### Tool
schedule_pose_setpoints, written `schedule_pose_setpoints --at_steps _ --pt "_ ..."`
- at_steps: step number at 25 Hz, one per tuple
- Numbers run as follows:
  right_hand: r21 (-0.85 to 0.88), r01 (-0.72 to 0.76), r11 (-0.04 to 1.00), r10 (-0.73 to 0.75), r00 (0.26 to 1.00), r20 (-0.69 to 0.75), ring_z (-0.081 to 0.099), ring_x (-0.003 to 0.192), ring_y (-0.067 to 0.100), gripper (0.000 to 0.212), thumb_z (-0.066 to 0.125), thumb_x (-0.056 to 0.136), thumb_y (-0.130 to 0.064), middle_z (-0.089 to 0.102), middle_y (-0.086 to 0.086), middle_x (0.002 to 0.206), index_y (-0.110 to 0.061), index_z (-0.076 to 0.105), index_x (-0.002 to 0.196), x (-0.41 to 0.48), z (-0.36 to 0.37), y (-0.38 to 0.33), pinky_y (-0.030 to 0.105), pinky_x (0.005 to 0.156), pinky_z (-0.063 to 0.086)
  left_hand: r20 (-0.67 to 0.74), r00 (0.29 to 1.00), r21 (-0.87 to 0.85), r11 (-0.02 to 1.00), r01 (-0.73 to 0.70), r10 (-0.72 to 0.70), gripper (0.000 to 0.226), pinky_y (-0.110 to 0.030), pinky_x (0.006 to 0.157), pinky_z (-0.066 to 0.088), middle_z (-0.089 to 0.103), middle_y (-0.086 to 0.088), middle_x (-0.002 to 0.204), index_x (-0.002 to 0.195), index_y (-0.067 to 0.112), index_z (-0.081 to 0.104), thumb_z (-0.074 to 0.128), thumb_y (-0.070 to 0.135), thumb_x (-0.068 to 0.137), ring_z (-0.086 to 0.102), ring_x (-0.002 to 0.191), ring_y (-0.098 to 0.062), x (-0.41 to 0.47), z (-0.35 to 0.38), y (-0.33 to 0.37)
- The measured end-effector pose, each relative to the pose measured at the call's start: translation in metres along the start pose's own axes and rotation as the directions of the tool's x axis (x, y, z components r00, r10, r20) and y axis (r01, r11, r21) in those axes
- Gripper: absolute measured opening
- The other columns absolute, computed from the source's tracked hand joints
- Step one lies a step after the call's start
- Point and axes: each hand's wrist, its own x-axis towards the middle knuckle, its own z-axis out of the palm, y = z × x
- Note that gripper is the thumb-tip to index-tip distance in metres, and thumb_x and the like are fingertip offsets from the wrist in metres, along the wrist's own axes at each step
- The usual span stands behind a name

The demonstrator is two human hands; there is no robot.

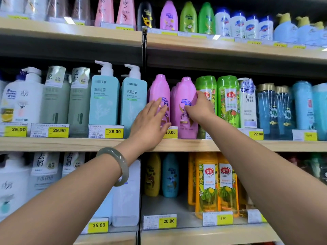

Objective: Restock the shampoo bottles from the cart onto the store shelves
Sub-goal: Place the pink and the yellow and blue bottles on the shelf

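Middle shelf (70, 144); landmark is the yellow 20.00 price tag (170, 132). Well left of the tag: two teal pump bottles (104, 103), labels forward, no hand on them. Just left of the tag: left hand (150, 124), pale bangle (124, 163) on the wrist, fingers straight and laid flat on the front of the left pink bottle (160, 89), pressing rather than clasping. That bottle stands upright just above the tag. Just right of the tag: right pink bottle (185, 92), upright at the shelf edge, more pink ones behind it. Right hand (200, 108) grips it, fingers curled round its right side. Further right of the tag: green bottles (207, 85), close against the pink row; touching or not, cannot tell. Cart not in view. Judgement: this pair is on the shelf, and the step in hand is squaring and facing them. The next move calls for a small nudge so both labels face forward evenly, then letting go without tipping the neighbours.
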Motion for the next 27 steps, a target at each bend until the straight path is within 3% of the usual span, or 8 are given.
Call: schedule_pose_setpoints --at_steps 3,7,12,16,23,27 --pt "-0.076 0.062 0.995 -0.068 0.995 -0.074 0.037 0.127 0.038 0.062 0.064 0.085 -0.02 0.036 0.02 0.139 -0.013 0.034 0.138 -0.015 0.002 0.007 0.042 0.103 0.039 0.09 0.996 0.108 0.994 -0.007 -0.002 0.067 -0.034 0.119 0.005 -0.005 0.0 0.16 0.151 0.022 0.018 0.029 0.057 0.094 -0.006 0.147 -0.017 -0.01 0.008 0.007" --pt "-0.261 0.181 0.948 -0.199 0.979 -0.044 0.033 0.125 0.035 0.058 0.058 0.086 -0.024 0.032 0.015 0.137 -0.02 0.035 0.139 -0.044 0.014 0.014 0.04 0.097 0.039 0.021 0.997 0.159 0.985 0.07 -0.074 0.073 -0.036 0.117 0.011 -0.002 -0.007 0.16 0.15 0.017 0.021 0.028 0.061 0.093 0.002 0.147 -0.022 -0.018 0.013 0.013" --pt "-0.28 0.171 0.945 -0.178 0.984 0.0 0.03 0.131 0.038 0.052 0.052 0.088 -0.025 0.032 0.017 0.141 -0.013 0.037 0.137 -0.052 0.019 0.012 0.041 0.099 0.038 0.02 0.992 0.108 0.987 0.119 -0.122 0.075 -0.042 0.114 0.023 0.003 -0.014 0.159 0.149 0.01 0.022 0.031 0.059 0.093 0.006 0.147 -0.028 -0.02 0.019 0.016" --pt "-0.261 0.187 0.947 -0.171 0.982 0.084 0.047 0.119 0.04 0.051 0.05 0.091 -0.031 0.035 0.019 0.139 -0.014 0.035 0.136 -0.049 0.018 0.013 0.043 0.095 0.043 0.084 0.99 0.108 0.989 0.101 -0.11 0.065 -0.045 0.113 0.025 -0.005 -0.013 0.159 0.148 0.026 0.024 0.028 0.061 0.093 -0.001 0.147 -0.029 -0.021 0.02 0.013" --pt "-0.376 0.257 0.89 -0.216 0.965 0.148 0.046 0.126 0.037 0.044 0.035 0.097 -0.047 0.026 0.017 0.151 -0.035 0.039 0.139 -0.057 0.02 0.017 0.042 0.101 0.039 0.152 0.981 0.089 0.99 0.107 -0.119 0.061 -0.047 0.114 0.023 -0.007 -0.012 0.159 0.145 0.03 0.028 0.029 0.061 0.093 -0.003 0.147 -0.029 -0.018 0.017 0.013" --pt "-0.462 0.264 0.846 -0.185 0.96 0.21 0.042 0.131 0.037 0.049 0.026 0.097 -0.052 0.018 0.016 0.157 -0.04 0.031 0.144 -0.06 0.017 0.017 0.043 0.106 0.033 0.21 0.97 0.053 0.992 0.114 -0.123 0.06 -0.045 0.116 0.018 -0.008 -0.009 0.159 0.145 0.033 0.029 0.029 0.062 0.092 -0.004 0.147 -0.027 -0.017 0.011 0.011"
